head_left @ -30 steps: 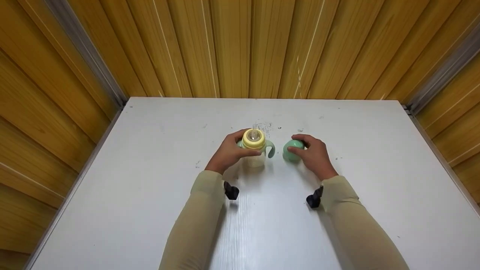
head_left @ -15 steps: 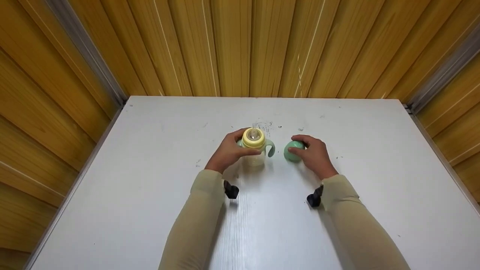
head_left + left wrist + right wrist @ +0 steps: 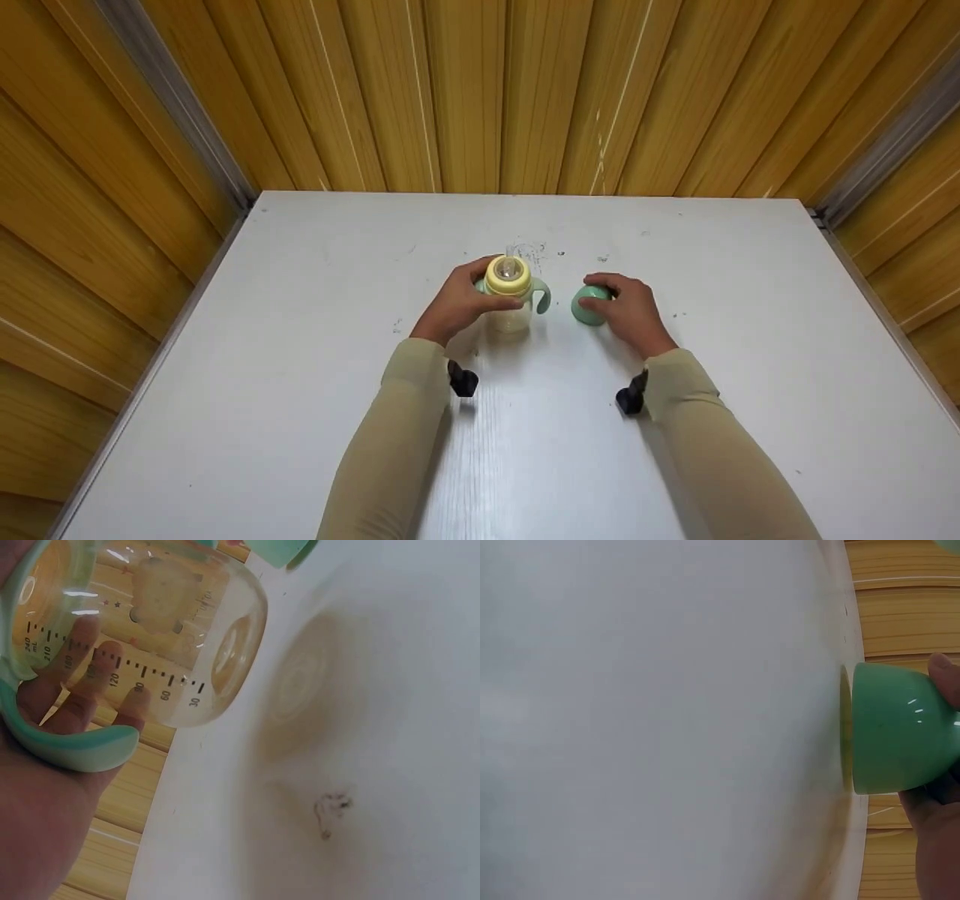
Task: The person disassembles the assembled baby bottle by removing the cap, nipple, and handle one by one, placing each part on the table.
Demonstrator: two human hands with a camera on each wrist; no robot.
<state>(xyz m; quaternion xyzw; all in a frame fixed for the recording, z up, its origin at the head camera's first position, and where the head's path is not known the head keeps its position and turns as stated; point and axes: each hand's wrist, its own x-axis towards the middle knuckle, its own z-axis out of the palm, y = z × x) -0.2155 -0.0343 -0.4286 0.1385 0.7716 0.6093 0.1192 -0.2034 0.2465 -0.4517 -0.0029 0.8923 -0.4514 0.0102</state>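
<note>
In the head view my left hand [image 3: 459, 306] grips a baby bottle [image 3: 513, 319] around its upper part, below a yellow collar [image 3: 508, 286] that holds a clear nipple. A pale green handle [image 3: 542, 295] sticks out on the right. The left wrist view shows the bottle's clear body [image 3: 169, 637] with black volume marks, its base over the white table and a shadow beside it. To the right, my right hand [image 3: 631, 309] holds a green domed cap [image 3: 583, 311] between thumb and fingers. In the right wrist view the cap's rim [image 3: 857, 727] faces the tabletop, right at its surface.
The white table [image 3: 337, 420] spreads around both hands, with small dark scuffs [image 3: 529, 251] behind the bottle. Yellow wood-look panels [image 3: 465, 97] stand along the back and sides. A black wrist camera [image 3: 463, 381] sits at the left cuff, another black camera [image 3: 631, 397] at the right.
My right hand and the green cap have shifted slightly right and down in the head view. My left hand and the bottle have stayed nearly still.
</note>
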